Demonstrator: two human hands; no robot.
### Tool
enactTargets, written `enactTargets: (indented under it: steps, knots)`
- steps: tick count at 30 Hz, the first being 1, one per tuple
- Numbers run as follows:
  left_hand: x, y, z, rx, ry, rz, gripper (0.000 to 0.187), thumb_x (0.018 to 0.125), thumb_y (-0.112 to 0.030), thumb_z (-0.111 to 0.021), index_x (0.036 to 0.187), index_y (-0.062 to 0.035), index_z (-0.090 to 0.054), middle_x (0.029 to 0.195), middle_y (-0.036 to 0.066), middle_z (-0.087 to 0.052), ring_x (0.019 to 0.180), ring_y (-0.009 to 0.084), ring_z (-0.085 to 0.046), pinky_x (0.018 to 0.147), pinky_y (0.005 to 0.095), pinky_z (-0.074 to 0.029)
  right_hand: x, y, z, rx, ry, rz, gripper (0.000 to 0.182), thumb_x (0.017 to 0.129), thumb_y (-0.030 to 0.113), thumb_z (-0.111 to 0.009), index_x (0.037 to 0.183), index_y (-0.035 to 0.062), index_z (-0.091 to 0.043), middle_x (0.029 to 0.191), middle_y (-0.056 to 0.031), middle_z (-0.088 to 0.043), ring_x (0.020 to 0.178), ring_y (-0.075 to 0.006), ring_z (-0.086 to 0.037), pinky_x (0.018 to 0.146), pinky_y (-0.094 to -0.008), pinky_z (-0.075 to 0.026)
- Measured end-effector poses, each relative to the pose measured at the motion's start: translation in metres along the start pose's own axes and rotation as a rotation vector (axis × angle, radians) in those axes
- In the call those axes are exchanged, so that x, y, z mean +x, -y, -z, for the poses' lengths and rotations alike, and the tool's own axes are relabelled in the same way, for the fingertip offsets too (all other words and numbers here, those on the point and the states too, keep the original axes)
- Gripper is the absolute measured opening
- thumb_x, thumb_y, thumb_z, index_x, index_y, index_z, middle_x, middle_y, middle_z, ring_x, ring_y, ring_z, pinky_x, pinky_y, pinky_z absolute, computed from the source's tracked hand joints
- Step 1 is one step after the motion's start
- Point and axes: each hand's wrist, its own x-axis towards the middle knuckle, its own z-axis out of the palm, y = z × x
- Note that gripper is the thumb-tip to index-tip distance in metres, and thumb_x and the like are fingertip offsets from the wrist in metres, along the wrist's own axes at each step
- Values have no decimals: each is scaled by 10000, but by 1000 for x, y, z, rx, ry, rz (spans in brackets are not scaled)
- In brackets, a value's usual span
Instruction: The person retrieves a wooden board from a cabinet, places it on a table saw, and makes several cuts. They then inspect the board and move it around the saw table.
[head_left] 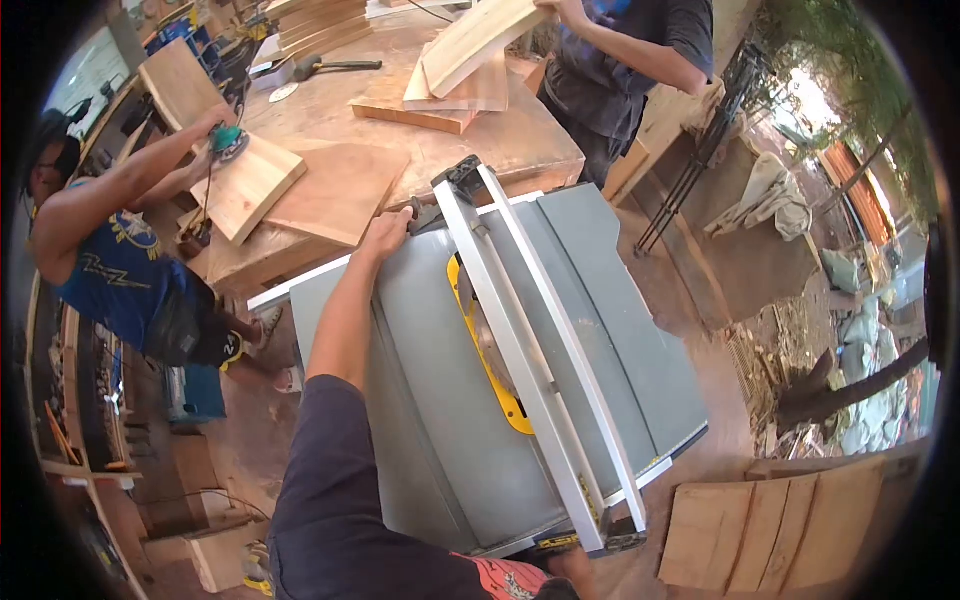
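Observation:
A table saw (pixel 425 350) with a grey top fills the middle of the head view. My left hand (pixel 388 232) reaches to its far edge, closed beside a dark fitting (pixel 428 214) near the far end of the rip fence (pixel 520 370). What those fingers hold is hidden. The silver fence runs lengthwise over the top, just right of the yellow throat plate (pixel 515 412) and the saw blade (pixel 492 355). Low in the view, part of my right hand (pixel 575 572) shows below the fence's near end, its fingers out of sight.
At the left, a person runs a green sander (pixel 229 142) over a thick board (pixel 255 185) on the wooden workbench (pixel 520 150). Another person across the bench holds a plank (pixel 485 40). A mallet (pixel 335 66) lies there. Panels (pixel 770 530) lean at lower right; a tripod (pixel 700 150) stands beyond.

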Motion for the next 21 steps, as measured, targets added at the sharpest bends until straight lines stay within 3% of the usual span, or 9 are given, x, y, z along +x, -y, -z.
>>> enactTargets:
  steps: [2, 5, 8, 9, 10, 12, 13, 18, 21]
  knots:
    - [4, 7, -2, 4, -3, -22, 651, 1028, -508, -309, 1110, 7, -698, 1086, 284, -691, 1116, 436, -628, 978, 480, -441, -29, 97, -164, 240, -309, 413, 301, 1038, 226, -441, 1229, 38, -577, 1194, -132, -646, 1103, -287, -612, 989, -461, -505]
    - [10, 12, -1, 94, -47, -81, 635, 1026, -488, -327, 1078, 23, -701, 1067, 307, -680, 1100, 468, -615, 976, 501, -441, -71, 181, -285, 392, -496, 379, 328, 1055, 219, -395, 1272, 45, -568, 1260, -143, -620, 1164, -289, -594, 1013, -462, -501]
    - [14, 9, -5, 218, -38, -104, 630, 1032, -469, -321, 1051, 31, -703, 1097, 327, -657, 1104, 497, -596, 991, 523, -430, -55, 171, -267, 346, -526, 382, 354, 1062, 196, -351, 1287, 28, -566, 1271, -157, -625, 1174, -305, -603, 1011, -452, -506]
    - [11, 7, -6, 220, -21, -109, 630, 1032, -469, -321, 1051, 31, -703, 1097, 327, -657, 1104, 497, -596, 991, 523, -430, -54, 162, -256, 313, -507, 398, 368, 1017, 198, -434, 1322, 11, -519, 1284, -154, -620, 1132, -326, -624, 969, -466, -511]
    - [8, 5, -5, 271, -53, -105, 623, 1035, -455, -319, 1035, 33, -705, 1101, 330, -651, 1095, 501, -596, 984, 533, -430, -49, 154, -237, 328, -520, 398, 368, 1017, 198, -434, 1322, 11, -519, 1284, -154, -620, 1132, -326, -624, 969, -466, -511]
    - [0, -1, -8, 333, -49, -123, 617, 1038, -441, -316, 1018, 36, -707, 1106, 334, -645, 1085, 505, -596, 977, 544, -430, -50, 126, -208, -884, -724, 293, 331, 1039, 142, -399, 1317, 18, -527, 1252, -140, -629, 1180, -318, -592, 1013, -450, -487]
    - [-7, -3, -9, 331, -89, -102, 604, 1038, -433, -323, 1008, 29, -711, 1092, 330, -651, 1063, 505, -602, 958, 549, -437, -68, 169, -267, -267, -691, 308, 321, 1036, 195, -430, 1199, -4, -621, 1232, -170, -651, 1069, -285, -666, 934, -392, -547]
    - [-13, -4, -12, 268, -396, -204, 503, 1027, -407, -416, 1002, 5, -703, 998, 301, -674, 973, 472, -633, 871, 521, -482, -82, 153, -203, -192, -527, 286, 329, 968, 191, -615, 1251, 23, -614, 1168, -179, -684, 896, -300, -713, 736, -417, -595]
    - [-45, -1, -19, -83, -702, -198, 407, 1012, -325, -512, 1134, 35, -660, 1085, 254, -679, 993, 386, -647, 902, 445, -485, -116, 164, -155, -25, -703, 489, 378, 984, 164, -569, 1323, -2, -551, 1179, -193, -680, 890, -291, -707, 710, -396, -593]
